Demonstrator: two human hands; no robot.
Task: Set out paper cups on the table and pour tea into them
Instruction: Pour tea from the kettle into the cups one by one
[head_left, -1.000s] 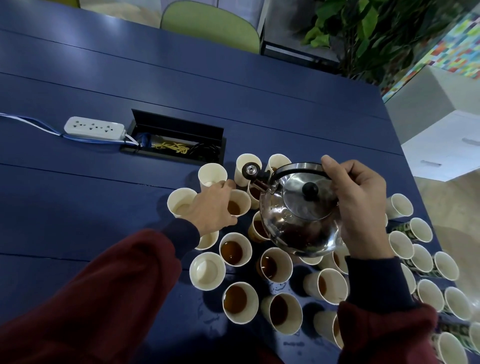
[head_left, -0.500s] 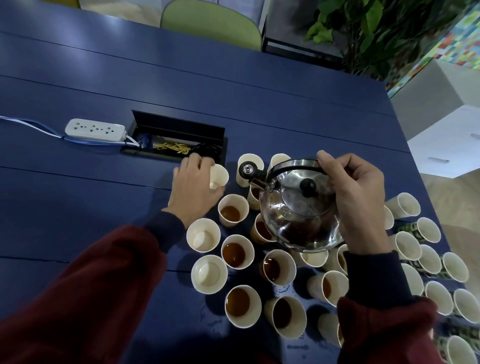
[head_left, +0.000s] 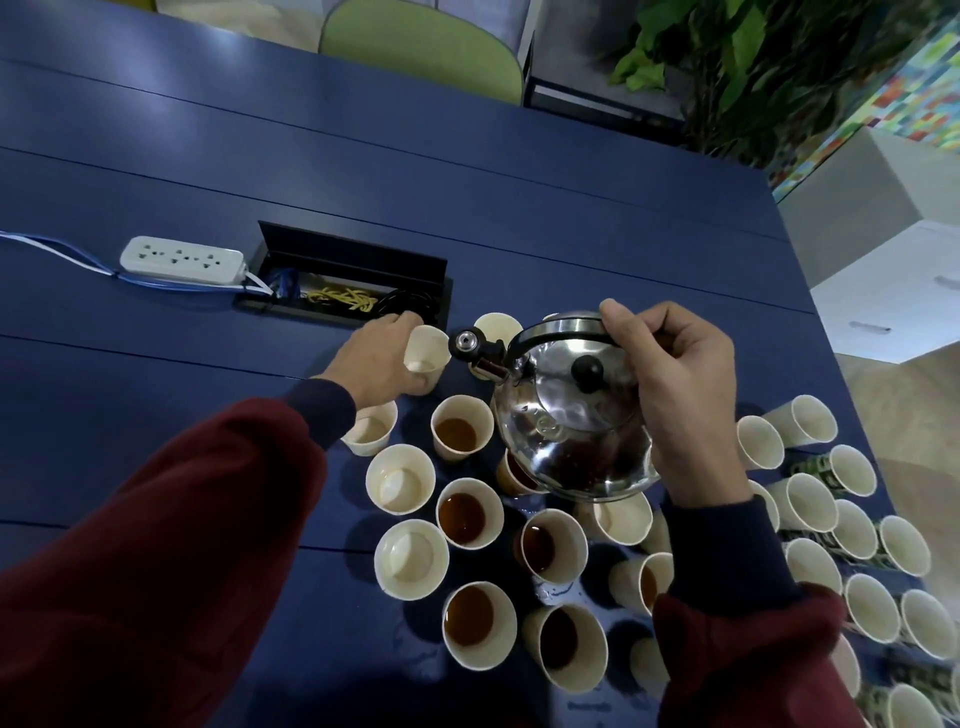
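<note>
A cluster of several paper cups stands on the blue table (head_left: 156, 395); some hold brown tea, like one cup (head_left: 461, 427), and others look empty, like another (head_left: 400, 486). My left hand (head_left: 376, 361) grips a tilted empty cup (head_left: 427, 351) at the cluster's far left. My right hand (head_left: 675, 384) holds the handle of a shiny steel kettle (head_left: 566, 426) in the air above the cups, spout (head_left: 470, 345) pointing left beside the held cup. More empty cups (head_left: 810, 499) stand in rows at the right.
An open black cable box (head_left: 348, 283) is sunk in the table just beyond my left hand, with a white power strip (head_left: 182, 259) and blue cord to its left. A green chair (head_left: 421, 47) and a plant (head_left: 737, 67) stand beyond the table's far edge.
My left hand left the middle cups, reached to the far-left cup and took hold of it, tipping it toward the spout. The kettle stayed nearly in place.
</note>
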